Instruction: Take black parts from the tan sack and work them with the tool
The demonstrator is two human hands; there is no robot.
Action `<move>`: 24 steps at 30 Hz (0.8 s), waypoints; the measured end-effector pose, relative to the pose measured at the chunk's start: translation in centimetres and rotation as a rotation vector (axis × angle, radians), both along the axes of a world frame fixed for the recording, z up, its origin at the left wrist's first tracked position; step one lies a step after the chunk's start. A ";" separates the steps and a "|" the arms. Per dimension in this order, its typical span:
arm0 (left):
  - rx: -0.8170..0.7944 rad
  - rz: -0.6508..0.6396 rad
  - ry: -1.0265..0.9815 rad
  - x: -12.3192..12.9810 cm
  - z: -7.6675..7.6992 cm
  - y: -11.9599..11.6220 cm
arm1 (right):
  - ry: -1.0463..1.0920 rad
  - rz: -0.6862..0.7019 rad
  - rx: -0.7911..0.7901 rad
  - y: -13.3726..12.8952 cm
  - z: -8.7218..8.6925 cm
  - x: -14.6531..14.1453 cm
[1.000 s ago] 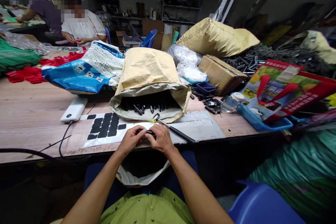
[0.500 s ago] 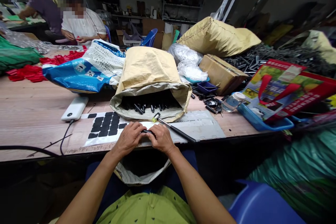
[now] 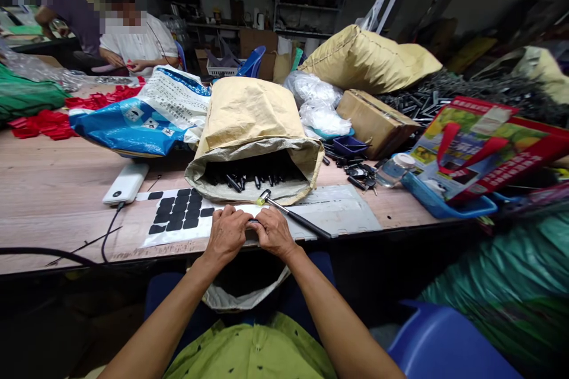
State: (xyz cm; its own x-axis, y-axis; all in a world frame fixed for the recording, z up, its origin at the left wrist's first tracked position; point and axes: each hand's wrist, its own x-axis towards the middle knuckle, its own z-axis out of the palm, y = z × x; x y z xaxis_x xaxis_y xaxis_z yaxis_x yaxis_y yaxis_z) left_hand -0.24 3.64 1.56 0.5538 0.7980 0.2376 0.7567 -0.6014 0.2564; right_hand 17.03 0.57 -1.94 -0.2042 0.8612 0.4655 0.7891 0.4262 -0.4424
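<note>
My left hand (image 3: 229,230) and my right hand (image 3: 272,228) meet over the table's front edge, fingers closed together on a small black piece (image 3: 253,221). Most of that piece is hidden by the fingers, so its kind cannot be told. Just beyond lies a hammer (image 3: 296,219) with a yellow-tipped head and a black handle. An open paper sack (image 3: 255,115) faces me, with several black slim parts (image 3: 258,182) inside its mouth. Left of my hands is a white sheet with black rounded stickers (image 3: 179,209). A second open sack (image 3: 249,301) sits below, at my lap.
On the left are a white power bank (image 3: 127,183) with a cable, a blue-white bag (image 3: 151,115) and red pieces (image 3: 42,124). To the right stand a wooden box (image 3: 377,121), a jar (image 3: 395,170) and a blue tray (image 3: 448,208). Two people sit at the back left.
My left hand has shifted slightly right, closer to my right hand, and its fingers have curled in. Less of the black piece shows between the hands now.
</note>
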 end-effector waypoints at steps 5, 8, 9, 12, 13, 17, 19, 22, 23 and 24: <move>-0.080 0.071 -0.037 1.1 0.7 -0.4 | 0.093 0.002 0.009 0.2 -0.1 0.4; -0.165 0.074 -0.060 0.8 1.2 0.1 | 0.157 0.030 -0.015 0.3 0.2 0.4; -0.191 0.075 -0.069 0.5 1.4 0.3 | 0.180 0.036 -0.025 0.3 0.3 0.4; -0.237 0.076 -0.083 0.0 1.7 0.7 | 0.270 0.038 -0.043 0.3 0.6 0.4; -0.247 0.076 -0.083 -0.2 1.7 0.8 | 0.301 0.037 -0.048 0.3 0.7 0.4; -0.277 0.053 -0.081 -0.8 1.5 0.6 | 0.334 0.051 -0.056 0.3 0.6 0.5; -0.285 0.022 -0.086 -1.0 1.3 0.4 | 0.310 0.055 -0.056 0.3 0.5 0.5; -0.279 0.015 -0.085 -1.4 0.8 0.3 | 0.267 0.064 -0.056 0.1 0.5 0.4; -0.274 0.026 -0.080 -1.5 0.7 0.3 | 0.251 0.071 -0.055 0.1 0.5 0.4; -0.270 0.038 -0.074 -1.5 0.5 0.3 | 0.234 0.076 -0.054 0.0 0.6 0.4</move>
State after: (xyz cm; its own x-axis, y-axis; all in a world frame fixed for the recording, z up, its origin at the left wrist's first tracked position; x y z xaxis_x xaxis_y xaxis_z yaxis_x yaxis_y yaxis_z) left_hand -1.79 3.89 2.09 0.5117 0.8576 0.0522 0.7504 -0.4757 0.4589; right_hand 17.42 0.61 -1.37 -0.1614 0.8726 0.4609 0.6295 0.4507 -0.6329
